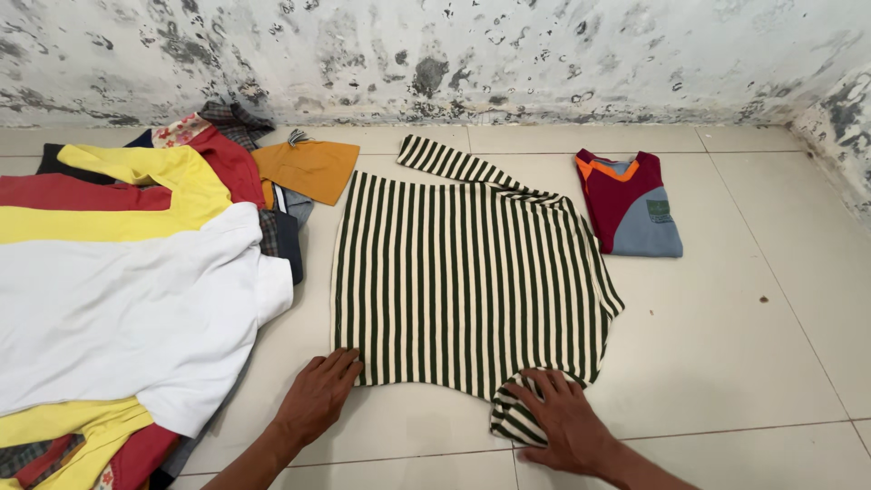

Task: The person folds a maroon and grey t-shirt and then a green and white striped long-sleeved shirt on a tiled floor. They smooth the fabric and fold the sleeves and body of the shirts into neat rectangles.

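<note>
Nearest, the left hand [319,396] lies flat and open on the striped shirt's [463,281] hem corner at 7 o'clock, while the right hand [564,422], also open, presses the near sleeve folded in at 5 o'clock. The shirt lies mid-floor [726,345], barely folded, its far sleeve unfolded, long axis 6 to 12 with that sleeve toward 11; beyond, one folded maroon-and-grey shirt [631,204] sits at 1 o'clock and a heap of clothes [136,272] waits at 9.

Both hands press flat on the near edge of a green-and-cream striped shirt [463,281] spread on the tiled floor [726,345], left hand [319,396] at its near left corner, right hand [564,419] on the folded sleeve.
</note>
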